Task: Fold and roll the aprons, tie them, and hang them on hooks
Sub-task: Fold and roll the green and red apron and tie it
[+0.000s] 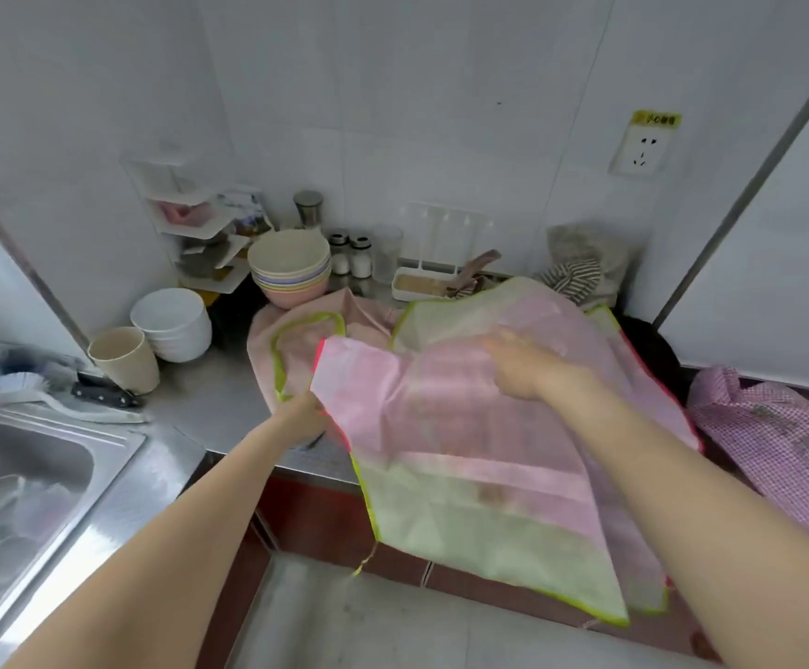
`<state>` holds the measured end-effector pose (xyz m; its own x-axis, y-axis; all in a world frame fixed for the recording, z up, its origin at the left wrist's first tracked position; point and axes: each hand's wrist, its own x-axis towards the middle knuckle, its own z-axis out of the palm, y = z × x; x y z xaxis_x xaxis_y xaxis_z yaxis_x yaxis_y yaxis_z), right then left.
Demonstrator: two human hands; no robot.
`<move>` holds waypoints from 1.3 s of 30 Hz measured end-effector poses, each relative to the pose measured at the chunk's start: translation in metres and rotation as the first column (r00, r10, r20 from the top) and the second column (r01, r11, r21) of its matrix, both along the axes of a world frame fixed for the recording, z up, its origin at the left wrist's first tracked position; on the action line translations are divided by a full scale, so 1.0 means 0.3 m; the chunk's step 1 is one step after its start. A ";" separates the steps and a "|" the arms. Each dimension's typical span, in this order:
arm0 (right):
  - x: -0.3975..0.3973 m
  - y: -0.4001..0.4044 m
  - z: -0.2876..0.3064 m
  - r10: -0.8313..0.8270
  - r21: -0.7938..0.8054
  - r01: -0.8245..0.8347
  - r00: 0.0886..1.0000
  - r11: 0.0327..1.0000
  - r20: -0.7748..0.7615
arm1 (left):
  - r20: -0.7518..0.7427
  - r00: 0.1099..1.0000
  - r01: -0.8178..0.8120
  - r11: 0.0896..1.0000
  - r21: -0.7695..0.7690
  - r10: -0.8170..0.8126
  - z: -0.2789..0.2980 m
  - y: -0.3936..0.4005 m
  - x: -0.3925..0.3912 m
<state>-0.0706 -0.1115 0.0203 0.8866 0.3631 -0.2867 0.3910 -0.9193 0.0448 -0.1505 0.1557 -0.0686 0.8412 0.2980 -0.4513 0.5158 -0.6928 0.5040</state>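
My left hand point(302, 417) pinches the near-left corner of the pink and green apron point(480, 456), which lies over the steel counter point(209, 403) and hangs off its near edge. My right hand point(528, 369) rests on the cloth, blurred, so its grip is unclear.

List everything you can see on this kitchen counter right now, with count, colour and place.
pink and green apron: one, on counter, hanging over front edge
checked apron: one, pink, far right
pastel bowls: one stack, back centre
white bowls: one stack, back left
cup: one, beige, beside white bowls
shakers: two, clear, by wall
striped cloth: one, back right
knife: one, black handle, near sink
sink: one, steel, left
socket: one, white, wall
left hand: grips apron edge
right hand: on apron, blurred
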 end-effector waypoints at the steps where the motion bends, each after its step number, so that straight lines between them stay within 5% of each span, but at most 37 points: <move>1: 0.020 0.056 -0.040 0.039 -0.006 -0.040 0.998 0.999 -0.052 | 0.011 0.999 -0.044 0.999 0.004 0.044 -0.016 0.014 0.022; 7: 0.072 0.196 -0.322 0.002 -0.249 -0.150 0.859 0.957 -0.511 | -0.182 0.979 -0.110 0.992 -0.062 0.097 -0.177 0.079 0.157; 12: 0.159 0.211 -0.310 0.001 0.000 -0.001 0.927 1.000 -0.376 | -0.087 0.932 -0.361 0.902 -0.237 0.351 -0.175 0.063 0.246; 14: 0.221 0.255 -0.281 0.030 0.131 0.011 0.952 0.991 -0.304 | 0.014 0.936 -0.339 0.909 -0.242 0.352 -0.129 0.059 0.278; 17: 0.309 0.348 -0.210 0.168 0.206 -0.127 0.966 0.970 -0.194 | 0.206 0.978 -0.006 0.998 -0.056 0.017 -0.033 0.047 0.340; 21: 0.403 0.512 -0.141 0.466 0.264 -0.407 0.855 0.875 -0.228 | 0.250 0.881 0.384 0.916 0.120 -0.402 0.072 0.054 0.367; 24: 0.423 0.641 -0.098 0.529 0.270 -0.456 0.709 0.848 -0.467 | 0.153 0.869 0.451 0.880 0.149 -0.471 0.144 0.105 0.367; 26: 0.429 0.687 -0.064 0.429 0.222 -0.380 0.641 0.898 -0.636 | 0.081 0.882 0.453 0.882 0.131 -0.464 0.188 0.148 0.363; 29: 0.470 0.662 -0.026 0.277 -0.074 -0.449 0.665 0.890 -0.694 | 0.022 0.885 0.460 0.880 0.117 -0.465 0.237 0.196 0.361; 32: 0.517 0.650 0.009 0.333 -0.272 -0.509 0.801 0.817 -0.498 | -0.047 0.895 0.446 0.889 0.105 -0.444 0.265 0.245 0.381; 34: 0.546 0.663 0.068 0.425 -0.281 -0.473 0.879 0.835 -0.217 | -0.126 0.925 0.376 0.914 0.152 -0.359 0.290 0.277 0.426; 36: 0.605 0.679 0.165 0.394 -0.051 -0.391 0.906 0.919 0.154 | -0.094 0.961 0.276 0.900 0.338 -0.260 0.357 0.303 0.487; 38: 0.653 0.683 0.309 0.206 0.299 -0.352 0.880 0.887 0.428 | 0.184 0.971 0.021 0.824 0.566 -0.151 0.482 0.308 0.528; 39: 0.669 0.671 0.371 0.139 0.352 -0.391 0.812 0.850 0.567 | 0.347 0.931 -0.131 0.784 0.607 -0.113 0.548 0.299 0.532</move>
<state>0.1301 0.0898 0.1315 0.7021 0.5774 0.4168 0.6576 -0.7503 -0.0683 0.0092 0.2455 0.0958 0.8979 0.4138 0.1498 0.3991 -0.9091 0.1193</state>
